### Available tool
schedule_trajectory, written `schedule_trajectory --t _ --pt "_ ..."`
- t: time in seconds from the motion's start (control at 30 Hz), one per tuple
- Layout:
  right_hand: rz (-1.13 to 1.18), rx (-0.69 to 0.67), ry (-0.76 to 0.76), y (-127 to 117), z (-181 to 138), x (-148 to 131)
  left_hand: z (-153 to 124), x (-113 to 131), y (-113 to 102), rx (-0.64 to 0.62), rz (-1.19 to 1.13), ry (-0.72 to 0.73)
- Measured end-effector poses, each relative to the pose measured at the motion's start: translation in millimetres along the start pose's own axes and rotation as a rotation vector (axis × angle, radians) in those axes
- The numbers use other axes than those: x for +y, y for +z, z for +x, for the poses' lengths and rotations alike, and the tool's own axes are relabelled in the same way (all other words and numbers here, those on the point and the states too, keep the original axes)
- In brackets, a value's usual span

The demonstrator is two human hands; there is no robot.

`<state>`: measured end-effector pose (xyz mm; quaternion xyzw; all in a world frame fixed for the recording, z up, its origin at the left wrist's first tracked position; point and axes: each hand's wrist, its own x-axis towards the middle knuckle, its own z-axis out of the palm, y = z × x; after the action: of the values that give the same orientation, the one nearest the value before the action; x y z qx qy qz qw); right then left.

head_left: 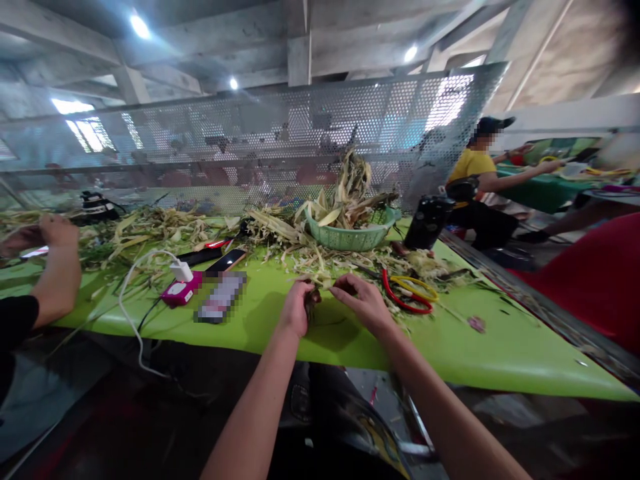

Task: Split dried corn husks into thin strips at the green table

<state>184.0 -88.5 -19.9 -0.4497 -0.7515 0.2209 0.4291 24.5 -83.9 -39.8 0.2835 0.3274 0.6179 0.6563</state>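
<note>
My left hand (297,308) is closed around a small dried plant bundle with a dark brown, stringy end (312,303). Its exact kind is not clear; pale husk-like leaves (324,277) stick out at the far side. With thumb and fingers pinched, my right hand (361,301) is at the tip of those pale leaves. Just right of it lie scissors with red and yellow handles (407,303). Beyond both hands stands a green plastic basket (345,239) heaped with dry husks (350,193).
On the green table (280,327), husk scraps (150,230) lie along the back. Left are phones (223,297), a magenta power block (181,290) and a white cable. A dark bottle-like object (427,223) stands right. Another person's arm (60,267) is at left; someone in yellow (473,167) sits right.
</note>
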Motion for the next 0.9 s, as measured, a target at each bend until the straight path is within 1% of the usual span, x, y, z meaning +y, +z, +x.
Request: schedule_trajectory --t 0.13,0.27,0.4,0.47,0.5,0.6,0.7,0.8,0.9 --pt "0.045 0.017 0.047 4 2 6 -5 1 0 -0.022 0.003 -0.011" --pt "0.041 0.047 0.054 4 2 8 -6 3 -1 -0.041 0.014 -0.036" --pt "0.097 0.106 0.109 0 2 9 -4 5 -2 0.049 -0.059 0.024" --pt "0.155 0.083 0.152 -1 4 8 -2 5 -2 0.088 -0.105 0.045" --pt "0.189 0.047 0.174 -2 4 7 -2 5 -2 0.089 -0.119 0.042" --pt "0.335 -0.07 0.27 -3 5 1 -3 5 -2 0.035 -0.12 0.006" --pt "0.516 -0.118 0.393 -1 4 -5 -7 4 0 -0.045 -0.085 -0.031" --pt "0.636 -0.095 0.422 1 3 -6 -12 4 3 -0.119 -0.016 -0.05" --pt "0.693 -0.021 0.414 2 3 -3 -17 4 6 -0.18 0.079 -0.064"
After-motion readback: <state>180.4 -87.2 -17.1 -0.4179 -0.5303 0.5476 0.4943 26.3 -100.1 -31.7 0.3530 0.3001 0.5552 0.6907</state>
